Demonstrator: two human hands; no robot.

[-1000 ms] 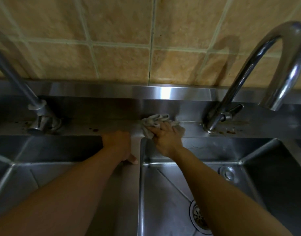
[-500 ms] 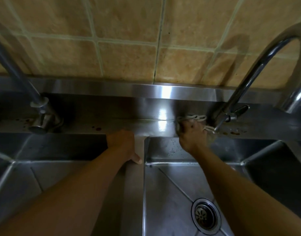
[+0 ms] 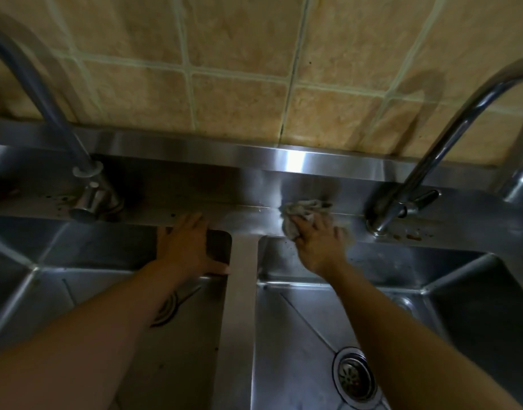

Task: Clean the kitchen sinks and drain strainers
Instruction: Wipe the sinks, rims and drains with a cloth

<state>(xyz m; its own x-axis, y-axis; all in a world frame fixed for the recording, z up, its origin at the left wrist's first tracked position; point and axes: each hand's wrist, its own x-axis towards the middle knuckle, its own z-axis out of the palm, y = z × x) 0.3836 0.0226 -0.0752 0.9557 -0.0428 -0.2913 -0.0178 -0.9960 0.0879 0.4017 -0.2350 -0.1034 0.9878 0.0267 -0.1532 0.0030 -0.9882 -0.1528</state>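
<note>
Two stainless steel sinks lie side by side, split by a flat divider [image 3: 239, 291]. My right hand [image 3: 315, 244] presses a crumpled grey cloth [image 3: 301, 213] onto the back ledge above the right sink [image 3: 298, 335]. The right drain strainer [image 3: 355, 377] shows at the bottom of that basin. My left hand [image 3: 189, 244] rests flat, fingers spread, on the back rim of the left sink [image 3: 77, 279], its thumb near the divider. Part of the left drain strainer [image 3: 168, 306] peeks out beside my left forearm.
A curved tap [image 3: 426, 161] rises from the ledge right of the cloth, with brown spots [image 3: 408, 236] at its base. Another tap [image 3: 88, 199] stands at the back left. A tan tiled wall [image 3: 254, 84] backs the steel splashback.
My right hand has slid the cloth back left along the ledge, away from the right tap's base. My left hand has opened flatter on the left sink's rim.
</note>
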